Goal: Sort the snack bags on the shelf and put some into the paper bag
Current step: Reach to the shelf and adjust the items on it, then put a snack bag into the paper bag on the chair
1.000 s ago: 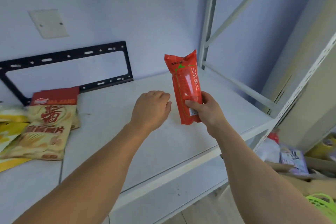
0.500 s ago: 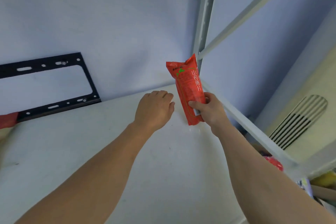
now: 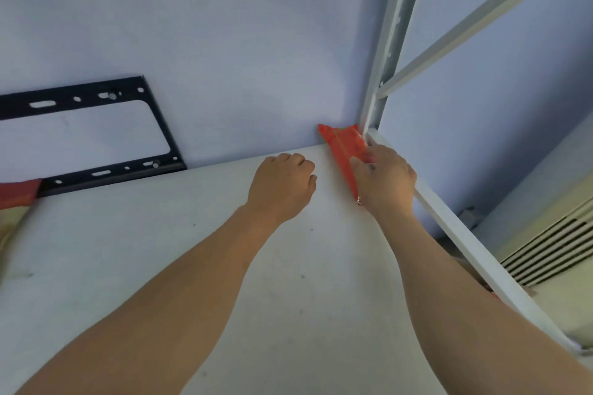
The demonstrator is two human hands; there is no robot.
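Observation:
A red snack bag [image 3: 342, 151] lies nearly flat in the far right corner of the white shelf [image 3: 192, 266], its top against the wall and the upright post. My right hand [image 3: 385, 179] rests on its near end, fingers on the bag. My left hand [image 3: 282, 186] hovers just left of it over the shelf, fingers curled, holding nothing. At the left edge, the corner of another red and beige snack bag [image 3: 16, 199] shows. No paper bag is in view.
A black metal bracket [image 3: 96, 138] leans against the blue-grey wall at the back left. The shelf's white post [image 3: 385, 58] and side rail [image 3: 475, 250] bound the right side. A beige vented unit [image 3: 552, 250] stands beyond the rail.
My right hand has carried the red bag from upright in the air down and back into the shelf's far right corner. My view has swung right, so the left snack pile is nearly out of sight.

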